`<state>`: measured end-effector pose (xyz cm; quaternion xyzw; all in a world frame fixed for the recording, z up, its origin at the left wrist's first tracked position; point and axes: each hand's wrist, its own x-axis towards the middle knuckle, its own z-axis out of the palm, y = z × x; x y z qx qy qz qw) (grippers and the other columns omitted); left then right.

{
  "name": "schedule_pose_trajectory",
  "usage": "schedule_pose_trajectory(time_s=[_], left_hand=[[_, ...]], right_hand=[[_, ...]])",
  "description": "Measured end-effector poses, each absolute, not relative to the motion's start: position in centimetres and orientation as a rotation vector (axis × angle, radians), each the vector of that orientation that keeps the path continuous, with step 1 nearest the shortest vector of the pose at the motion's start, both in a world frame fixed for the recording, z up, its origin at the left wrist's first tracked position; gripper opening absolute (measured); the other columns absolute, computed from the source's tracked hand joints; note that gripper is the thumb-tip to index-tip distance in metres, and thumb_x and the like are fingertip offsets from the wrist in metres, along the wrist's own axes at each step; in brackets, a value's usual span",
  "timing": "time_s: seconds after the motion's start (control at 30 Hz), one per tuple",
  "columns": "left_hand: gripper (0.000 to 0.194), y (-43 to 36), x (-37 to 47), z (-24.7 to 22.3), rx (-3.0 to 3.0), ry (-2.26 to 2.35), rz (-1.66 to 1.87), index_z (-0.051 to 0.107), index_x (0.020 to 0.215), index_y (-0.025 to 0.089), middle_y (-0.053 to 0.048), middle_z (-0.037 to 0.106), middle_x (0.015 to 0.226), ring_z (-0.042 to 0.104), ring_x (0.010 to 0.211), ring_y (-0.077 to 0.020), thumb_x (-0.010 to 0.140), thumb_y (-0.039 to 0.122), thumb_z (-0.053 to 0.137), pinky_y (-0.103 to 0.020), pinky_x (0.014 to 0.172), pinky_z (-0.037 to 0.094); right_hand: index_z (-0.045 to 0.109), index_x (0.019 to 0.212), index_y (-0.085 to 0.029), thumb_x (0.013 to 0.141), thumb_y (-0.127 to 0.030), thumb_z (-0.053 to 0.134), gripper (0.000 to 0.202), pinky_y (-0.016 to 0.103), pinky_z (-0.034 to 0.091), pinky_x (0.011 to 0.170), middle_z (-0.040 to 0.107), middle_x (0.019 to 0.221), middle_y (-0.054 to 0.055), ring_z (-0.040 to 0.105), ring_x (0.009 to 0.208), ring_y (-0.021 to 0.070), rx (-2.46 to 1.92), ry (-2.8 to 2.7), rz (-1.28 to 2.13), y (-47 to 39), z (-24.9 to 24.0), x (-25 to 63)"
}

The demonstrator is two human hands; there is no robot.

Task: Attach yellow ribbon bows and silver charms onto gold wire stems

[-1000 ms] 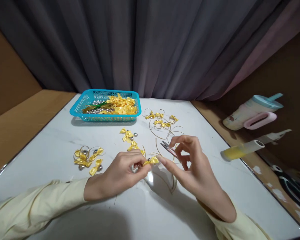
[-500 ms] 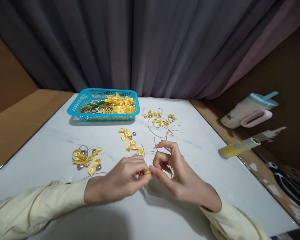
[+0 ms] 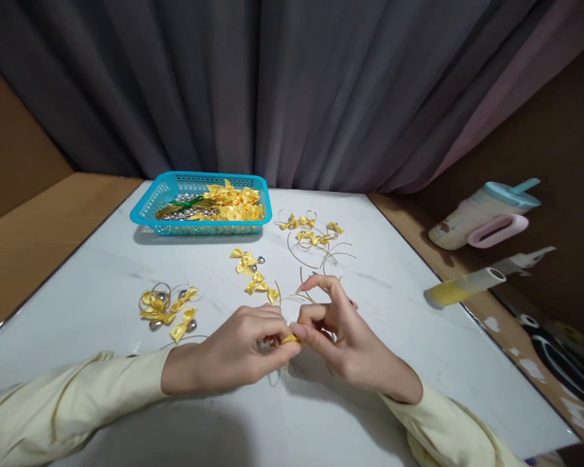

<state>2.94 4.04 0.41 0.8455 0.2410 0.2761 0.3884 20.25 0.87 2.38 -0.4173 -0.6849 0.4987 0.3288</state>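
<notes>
Over the front of the white table, my left hand (image 3: 243, 344) and my right hand (image 3: 340, 334) meet fingertip to fingertip. Between them is a small yellow ribbon bow (image 3: 289, 338), pinched by both and mostly covered by my fingers. A thin cord (image 3: 275, 376) hangs below the left fingers. Just beyond my hands lie loose yellow bows (image 3: 255, 283) and small silver bells (image 3: 261, 260). Left of my left hand is a cluster of bows (image 3: 183, 324) with bells and looped cords. More bows on cords (image 3: 313, 239) lie farther back, past my right hand.
A blue basket (image 3: 202, 227) holding yellow bows, silver bells and a green-tied cord bundle stands at the back left. Along the right edge are a tumbler (image 3: 474, 217) with a pink handle, a bottle of yellow liquid (image 3: 462, 290) and black-handled scissors (image 3: 562, 363). A dark curtain (image 3: 292, 91) hangs behind.
Both hands stay nearly in place, still pinching the bow. The right fingers have shifted slightly left, and the bow's visible part has turned a little. The objects on the table have not moved.
</notes>
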Motion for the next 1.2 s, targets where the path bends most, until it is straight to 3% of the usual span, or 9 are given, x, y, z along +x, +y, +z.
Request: schedule_pose_trajectory(time_s=[0.17,0.33,0.77,0.97,1.2], left_hand=[[0.030,4.08,2.81,0.58,2.061,0.687,0.609,0.040,0.053,0.017,0.005,0.040,0.054,0.038,0.054,-0.0092,0.081,0.019,0.050,-0.021,0.053,0.033],[0.027,4.22,2.71,0.89,2.035,0.686,0.609,0.046,0.056,0.016,0.003,0.048,0.058,0.043,0.058,-0.0100,0.082,0.018,0.049,-0.022,0.058,0.036],[0.027,4.00,2.80,0.94,2.078,0.630,0.661,0.044,0.055,0.016,0.002,0.047,0.056,0.043,0.056,-0.0105,0.082,0.016,0.048,-0.023,0.055,0.036],[0.027,3.97,2.66,0.99,2.058,0.653,0.694,0.045,0.055,0.016,0.003,0.044,0.055,0.041,0.053,-0.0094,0.081,0.017,0.049,-0.022,0.052,0.035],[0.025,4.16,2.47,1.29,1.980,0.669,0.626,0.048,0.057,0.016,0.004,0.045,0.057,0.041,0.054,-0.0083,0.082,0.018,0.050,-0.020,0.053,0.034]], right_hand=[[0.026,0.098,-0.023,0.089,-0.023,0.045,0.021,0.021,0.027,0.049,0.038,0.059,-0.010,0.032,0.050,0.0073,-1.073,-1.606,1.302,1.15,2.07,20.43],[0.025,0.098,-0.025,0.087,-0.033,0.051,0.030,0.022,0.030,0.051,0.045,0.062,-0.009,0.039,0.052,0.0079,-1.048,-1.527,1.443,1.70,1.80,20.80],[0.025,0.099,-0.022,0.085,-0.033,0.054,0.034,0.020,0.025,0.047,0.046,0.056,-0.010,0.033,0.048,0.0057,-1.025,-1.483,1.459,1.20,2.34,20.05],[0.024,0.100,-0.025,0.077,-0.030,0.064,0.047,0.021,0.035,0.052,0.052,0.060,-0.009,0.048,0.052,0.0079,-0.989,-1.402,1.611,1.60,2.03,20.32],[0.024,0.102,-0.024,0.085,-0.030,0.054,0.035,0.023,0.033,0.053,0.048,0.059,-0.009,0.044,0.053,0.0084,-1.003,-1.480,1.435,0.84,2.06,19.85]])
